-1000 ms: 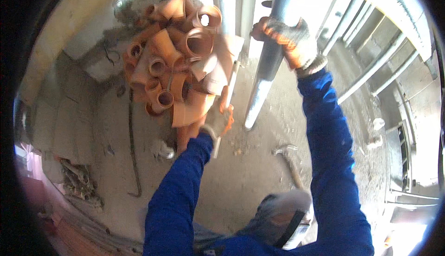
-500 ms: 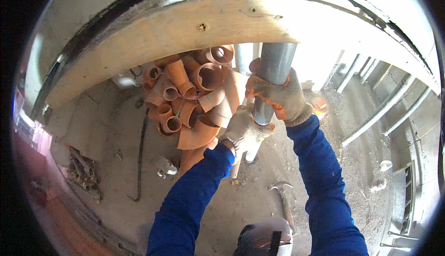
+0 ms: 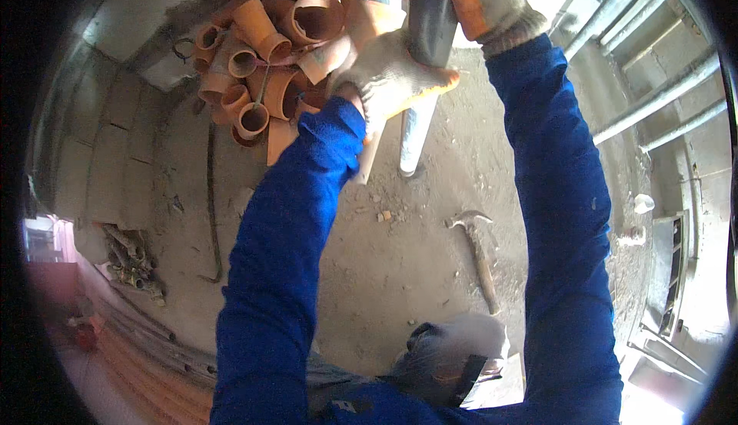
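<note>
A dark grey plastic pipe (image 3: 432, 29) runs up past the top edge of the picture, with its lower end showing. My right hand (image 3: 492, 2), in a pale knit glove with orange coating, is wrapped round it high up, partly cut off by the frame. Lower down, my left hand (image 3: 396, 71), gloved alike, holds the pipe close to its lower end; the thumb sticks out to the right and the other fingers are hidden. Below that, a pale grey pipe (image 3: 415, 136) reaches down to the floor.
Orange pipe fittings (image 3: 254, 63) lie heaped at upper left. A claw hammer (image 3: 478, 263) rests on the dusty floor between my arms. Metal pipes (image 3: 653, 98) slant along the right. A thin dark rod (image 3: 213, 202) and a small pile of scrap (image 3: 132, 260) lie left.
Both hands and the grey pipe have moved up, farther than the scene around them. The wooden beam has left the view, and the fittings and floor now appear higher in the picture.
</note>
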A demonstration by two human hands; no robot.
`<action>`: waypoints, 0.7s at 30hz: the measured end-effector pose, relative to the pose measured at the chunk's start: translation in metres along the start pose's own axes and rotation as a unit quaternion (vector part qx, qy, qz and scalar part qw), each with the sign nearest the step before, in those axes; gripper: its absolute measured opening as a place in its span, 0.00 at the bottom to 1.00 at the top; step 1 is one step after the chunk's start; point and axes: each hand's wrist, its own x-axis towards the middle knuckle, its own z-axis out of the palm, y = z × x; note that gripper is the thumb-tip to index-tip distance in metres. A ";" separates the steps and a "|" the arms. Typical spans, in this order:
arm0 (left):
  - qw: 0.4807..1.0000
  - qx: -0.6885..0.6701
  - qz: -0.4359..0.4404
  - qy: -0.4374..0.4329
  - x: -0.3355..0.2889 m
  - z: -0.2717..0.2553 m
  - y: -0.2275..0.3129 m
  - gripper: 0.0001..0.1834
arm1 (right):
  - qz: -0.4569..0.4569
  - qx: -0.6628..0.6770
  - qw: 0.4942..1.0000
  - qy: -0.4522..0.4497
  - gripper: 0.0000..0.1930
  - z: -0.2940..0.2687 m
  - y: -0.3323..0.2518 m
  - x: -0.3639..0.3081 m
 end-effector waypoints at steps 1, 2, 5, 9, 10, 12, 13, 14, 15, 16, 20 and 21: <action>1.000 0.007 -0.006 -0.004 0.002 -0.002 -0.001 0.21 | 0.016 0.060 0.998 0.029 0.12 0.002 0.001 0.001; 1.000 -0.022 -0.008 -0.008 -0.001 0.000 -0.002 0.22 | 0.003 0.051 0.998 0.031 0.12 0.002 0.002 -0.003; 0.998 -0.055 0.004 0.009 -0.011 0.005 -0.003 0.23 | -0.033 0.019 0.999 0.026 0.11 0.002 0.005 -0.009; 0.987 -0.145 -0.027 -0.055 -0.002 0.001 -0.004 0.22 | -0.058 -0.032 0.997 -0.031 0.11 -0.001 0.005 0.002; 0.997 -0.066 -0.011 -0.027 0.000 0.001 -0.005 0.20 | -0.021 0.105 0.994 -0.011 0.11 0.000 0.008 0.003; 0.996 -0.090 0.017 0.019 0.001 0.003 -0.007 0.20 | -0.038 0.030 0.999 0.004 0.11 -0.004 0.010 0.004; 0.994 -0.107 0.027 0.021 0.004 0.003 -0.008 0.20 | -0.046 -0.010 0.999 0.015 0.11 -0.008 0.010 0.002; 0.991 -0.124 0.037 0.022 0.003 0.005 -0.010 0.20 | -0.119 0.054 0.990 -0.049 0.10 -0.008 0.014 -0.001; 0.989 -0.147 0.030 0.000 0.006 0.005 -0.011 0.20 | -0.096 0.054 0.993 -0.043 0.11 -0.010 0.014 0.000; 0.987 -0.160 -0.007 -0.034 0.004 0.007 -0.013 0.20 | -0.061 0.058 0.996 -0.034 0.11 -0.011 0.016 -0.001; 0.994 -0.105 -0.011 -0.021 0.010 0.009 -0.018 0.21 | -0.060 0.119 0.988 -0.074 0.16 -0.023 0.024 0.006; 0.994 -0.106 -0.017 -0.023 0.013 0.010 -0.022 0.22 | -0.084 0.092 0.988 -0.090 0.19 -0.032 0.030 0.000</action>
